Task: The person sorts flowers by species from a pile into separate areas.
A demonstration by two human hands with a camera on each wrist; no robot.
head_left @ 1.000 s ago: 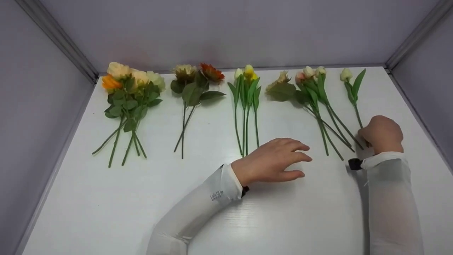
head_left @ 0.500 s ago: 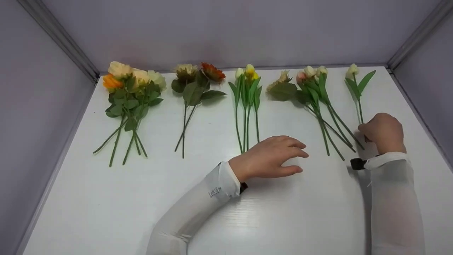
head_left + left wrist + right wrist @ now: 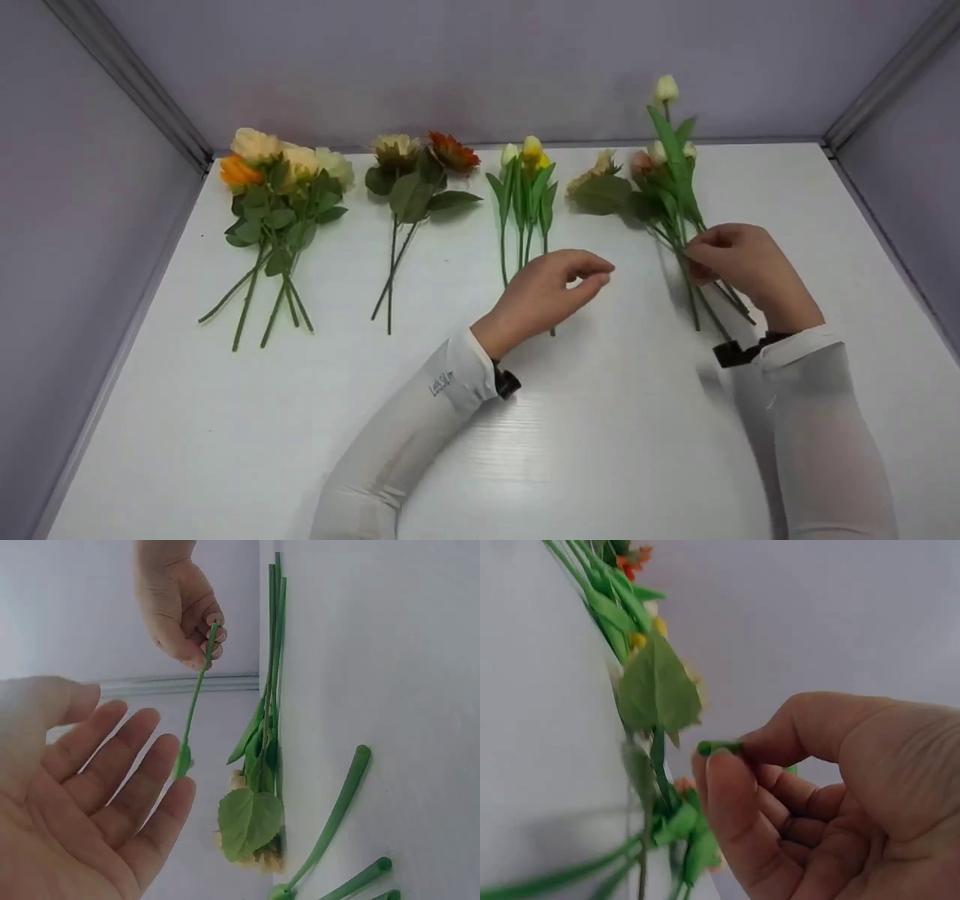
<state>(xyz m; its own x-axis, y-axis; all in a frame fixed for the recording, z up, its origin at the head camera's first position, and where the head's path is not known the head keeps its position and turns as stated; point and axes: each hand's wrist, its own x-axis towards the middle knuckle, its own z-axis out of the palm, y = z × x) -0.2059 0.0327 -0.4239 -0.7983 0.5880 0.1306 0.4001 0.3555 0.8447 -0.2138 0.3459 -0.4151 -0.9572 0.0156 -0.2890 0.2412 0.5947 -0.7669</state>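
My right hand [image 3: 742,262] pinches the lower stem of a white tulip [image 3: 666,90] between thumb and fingers, and the stem's cut end shows in the right wrist view. The tulip is raised in front of a pile of pink and white tulips [image 3: 652,180] and a cream flower with a broad leaf [image 3: 600,191]. My left hand [image 3: 544,296] hovers over the stems of the yellow and white tulips [image 3: 532,154], its fingers loosely bent and holding nothing. In the left wrist view its palm [image 3: 90,817] faces the raised tulip.
At the far left of the white table [image 3: 262,435] lies a bunch of cream and orange roses [image 3: 277,172]. Beside it two crossed stems carry a cream bloom and a red-orange flower [image 3: 452,154]. Grey panels [image 3: 480,67] wall in the back and sides.
My right hand has lifted the white tulip off the right side of the table and carried it left over the tulip pile. My left hand has risen slightly, its fingers drawn closer together.
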